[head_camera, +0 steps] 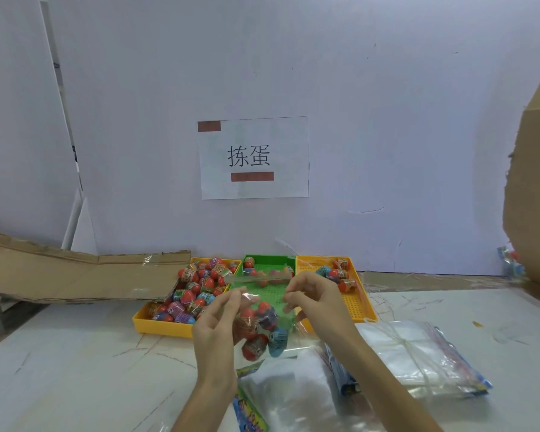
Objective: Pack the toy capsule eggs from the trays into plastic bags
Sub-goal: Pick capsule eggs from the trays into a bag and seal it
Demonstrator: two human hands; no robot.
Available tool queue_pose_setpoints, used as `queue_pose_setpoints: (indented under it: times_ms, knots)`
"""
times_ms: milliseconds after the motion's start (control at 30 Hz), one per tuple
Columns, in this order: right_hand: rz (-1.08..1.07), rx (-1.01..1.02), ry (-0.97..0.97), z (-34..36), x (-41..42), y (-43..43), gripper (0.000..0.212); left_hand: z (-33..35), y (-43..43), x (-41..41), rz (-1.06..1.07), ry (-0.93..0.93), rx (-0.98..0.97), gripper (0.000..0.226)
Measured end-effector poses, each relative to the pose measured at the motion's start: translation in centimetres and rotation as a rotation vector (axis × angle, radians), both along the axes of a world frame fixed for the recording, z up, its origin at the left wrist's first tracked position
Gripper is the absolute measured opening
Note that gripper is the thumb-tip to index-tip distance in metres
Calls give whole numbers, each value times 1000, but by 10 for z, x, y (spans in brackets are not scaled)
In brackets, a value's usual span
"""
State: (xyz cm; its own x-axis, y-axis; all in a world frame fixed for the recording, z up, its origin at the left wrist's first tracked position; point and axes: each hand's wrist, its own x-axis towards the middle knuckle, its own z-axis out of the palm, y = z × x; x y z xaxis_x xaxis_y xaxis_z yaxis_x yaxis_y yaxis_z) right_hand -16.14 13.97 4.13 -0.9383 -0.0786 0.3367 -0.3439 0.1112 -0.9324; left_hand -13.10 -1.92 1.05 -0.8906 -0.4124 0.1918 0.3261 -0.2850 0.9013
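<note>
Your two hands hold one clear plastic bag (286, 319) up off the counter (91, 353), in front of the green tray (270, 266). Each grip is narrow. The left hand (220, 319) pinches the bag's left upper edge between thumb and fingertips, and the right hand (317, 302) pinches the right upper edge the same way. The mouth runs left to right between the two pinches, and the bag hangs straight down from them, so its long axis is roughly vertical. The capsule eggs (259, 335) already inside sit in a clump at the bottom, below and between your hands and a little nearer the left one. A clear flap (258, 279) stands above the mouth, lying level across the gap between your fingertips. The relation that counts is that the load sits under the grips and the flap over them. If the bag is full, I judge the next move to be folding the flap down toward you over the mouth, keeping both pinches level so the eggs stay centred. If more eggs are wanted, the left hand is nearer the crowded left yellow tray (159, 327). The right hand is nearer the sparser right yellow tray (356, 307) and the stack of empty bags (418, 350).
</note>
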Motion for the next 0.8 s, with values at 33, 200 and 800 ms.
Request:
queue_pose_setpoints:
  times_ms: [33, 200, 800]
  knots:
    - [18, -21, -7, 1, 0, 0, 17, 0, 0, 0, 1, 7, -2, 18]
    - [120, -161, 26, 10, 7, 5, 15, 14, 0, 11, -4, 95, -140, 31]
    - [-325, -70, 284, 27, 3, 49, 30, 61, 39, -39, -235, 153, -268, 12]
